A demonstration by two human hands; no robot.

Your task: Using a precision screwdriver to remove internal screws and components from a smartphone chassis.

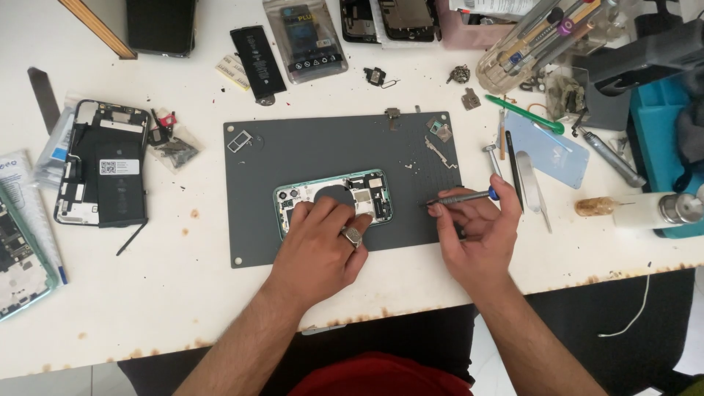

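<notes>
A: Largest item first?

B: Desk (pixel 183 293), white, stained along its near edge. On it, centred, a dark grey work mat (pixel 330 143).

A: Main item?

B: Opened phone (pixel 334 199), green-rimmed, lying flat on the near half of the mat. Back is off; internals exposed. A dark round part shows in the middle, boards and metal shields toward its right end. The near portion is hidden under the left hand.

A: Progress, as you judge it?

B: Opening looks done, and several small brackets (pixel 440 143) already lie loose on the far right of the mat, so some parts appear to be out. Boards and shields remain in the shell. Whether the battery is still fitted, I cannot tell.

A: Hands?

B: Left hand (pixel 323 249), ring on one finger, pressed flat on the phone's near edge, fingers spread, steadying it rather than gripping. Right hand (pixel 477 235) closed around a slim screwdriver (pixel 462 197) with a blue collar, tip lying over the mat just right of the phone, not touching it.

A: Surroundings, descending?

B: Second opened phone (pixel 103 165), black, near the desk's left edge. Blue tray (pixel 660 125) at the right edge. Loose black battery (pixel 257 62) and a packaged battery (pixel 304 40) toward the far edge. Tool jar (pixel 528 44) at the far right corner. Green tweezers (pixel 524 114) and a metal spudger (pixel 533 191) right of the mat.

A: Smallest?

B: A card tray (pixel 239 141) on the mat's far left corner.
</notes>
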